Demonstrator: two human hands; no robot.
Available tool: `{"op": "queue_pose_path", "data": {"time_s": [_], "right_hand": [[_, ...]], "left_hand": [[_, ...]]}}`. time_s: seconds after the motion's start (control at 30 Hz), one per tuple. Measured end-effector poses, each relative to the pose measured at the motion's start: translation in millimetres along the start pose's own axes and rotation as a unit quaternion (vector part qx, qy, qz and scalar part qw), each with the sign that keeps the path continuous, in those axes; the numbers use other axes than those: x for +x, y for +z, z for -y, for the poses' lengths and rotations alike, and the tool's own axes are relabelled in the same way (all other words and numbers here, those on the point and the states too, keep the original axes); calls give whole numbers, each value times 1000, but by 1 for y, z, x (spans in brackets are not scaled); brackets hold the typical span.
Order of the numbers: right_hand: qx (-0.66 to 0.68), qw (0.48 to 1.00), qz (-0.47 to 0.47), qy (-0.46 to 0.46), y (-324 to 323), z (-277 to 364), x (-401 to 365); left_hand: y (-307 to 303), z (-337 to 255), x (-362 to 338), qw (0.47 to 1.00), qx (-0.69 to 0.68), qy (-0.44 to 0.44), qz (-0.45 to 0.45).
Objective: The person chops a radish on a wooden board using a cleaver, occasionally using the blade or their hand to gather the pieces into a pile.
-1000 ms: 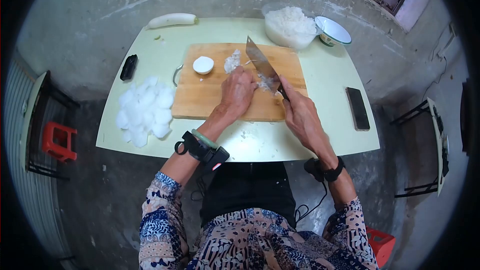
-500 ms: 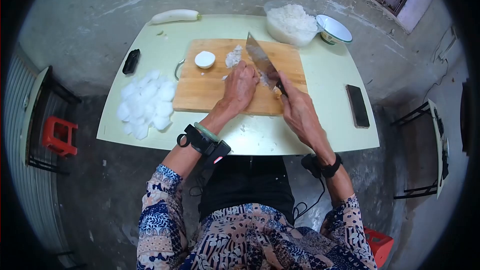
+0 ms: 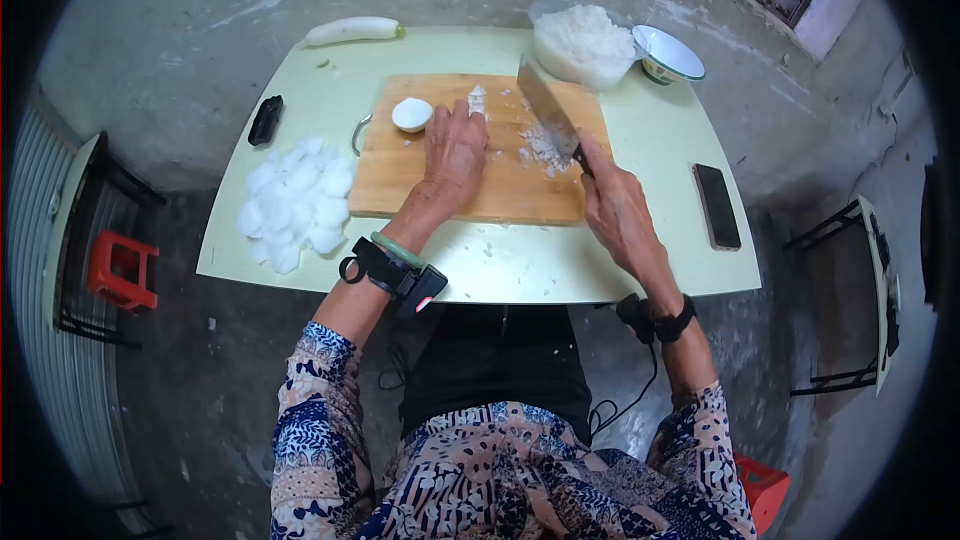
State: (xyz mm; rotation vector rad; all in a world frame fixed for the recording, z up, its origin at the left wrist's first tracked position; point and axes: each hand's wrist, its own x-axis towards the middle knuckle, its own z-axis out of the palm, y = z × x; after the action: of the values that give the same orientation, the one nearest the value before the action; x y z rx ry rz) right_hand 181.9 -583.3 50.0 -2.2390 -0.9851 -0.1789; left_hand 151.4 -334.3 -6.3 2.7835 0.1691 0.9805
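A wooden cutting board (image 3: pixel 520 195) lies on the pale green table (image 3: pixel 660 270). My right hand (image 3: pixel 622 202) is wrapped round the handle of a cleaver (image 3: pixel 546 106), whose blade points up and left over the board. Beside the blade lies a heap of small white chopped bits (image 3: pixel 548 148). My left hand (image 3: pixel 455 152) reaches over the board's middle, fingertips at some white pieces (image 3: pixel 477 98); whether it grips any is hidden. Just left of these fingers sits a cut white radish chunk (image 3: pixel 411 115).
White slices (image 3: pixel 295 202) are piled left of the board. A whole white radish (image 3: pixel 353 31) lies at the back left, a black object (image 3: pixel 265 121) below it. A tub of white shreds (image 3: pixel 585 45) and a bowl (image 3: pixel 668 55) stand back right. A phone (image 3: pixel 716 207) lies at right.
My left hand has moved left, away from the chopped bits and towards the radish chunk. My right hand and the cleaver have shifted right, uncovering more of the chopped heap.
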Motion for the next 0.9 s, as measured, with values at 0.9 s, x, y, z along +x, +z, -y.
{"op": "queue_pose_path", "data": {"time_s": [0.9], "right_hand": [[60, 998, -26, -7, -10, 4, 1]], "left_hand": [[13, -22, 16, 994, -108, -8, 5]]}}
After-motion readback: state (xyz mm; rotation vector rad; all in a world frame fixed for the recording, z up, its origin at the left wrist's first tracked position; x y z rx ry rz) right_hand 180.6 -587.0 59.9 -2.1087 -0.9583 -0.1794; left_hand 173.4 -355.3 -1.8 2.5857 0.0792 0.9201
